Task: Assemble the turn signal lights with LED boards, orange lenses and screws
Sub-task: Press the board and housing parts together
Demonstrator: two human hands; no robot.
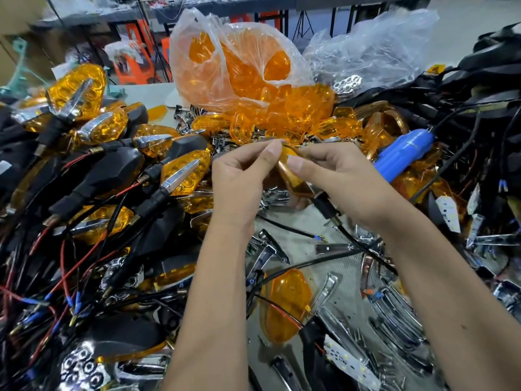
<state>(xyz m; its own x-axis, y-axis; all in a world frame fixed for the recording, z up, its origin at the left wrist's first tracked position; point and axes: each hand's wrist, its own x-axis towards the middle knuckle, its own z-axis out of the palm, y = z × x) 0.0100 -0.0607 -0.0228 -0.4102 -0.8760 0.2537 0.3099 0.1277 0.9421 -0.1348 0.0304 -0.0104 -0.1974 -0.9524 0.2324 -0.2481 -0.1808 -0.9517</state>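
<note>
Nearest the camera, at the bottom edge of the frame, two bare forearms rise toward the centre over a cluttered table (307,251). Between them a loose orange lens (284,303) lies flat among chrome trim pieces (327,286), and a white LED board (351,362) sits at lower right; the small grey patches of bare table here are the only open surface. At mid-frame the left hand (239,182) and right hand (335,176) meet, both with fingers curled, pinching the same turn signal light (293,176), its orange lens tilted between the thumbs and its black stem and wire trailing down to the right. Whether the lens is fully seated cannot be told. Just right of the hands, a blue electric screwdriver (403,155) lies on orange lenses, tip end hidden. The whole left side is packed with a pile of finished lights (118,165), with red and black wires spilling to the lower left edge. A tangle of black cables (479,122) fills the right edge. Behind the hands, at top centre, a clear plastic bag (239,60) spills orange lenses forward, and a second clear bag (372,49) stands beside it. Beyond, the background is blurred.
</note>
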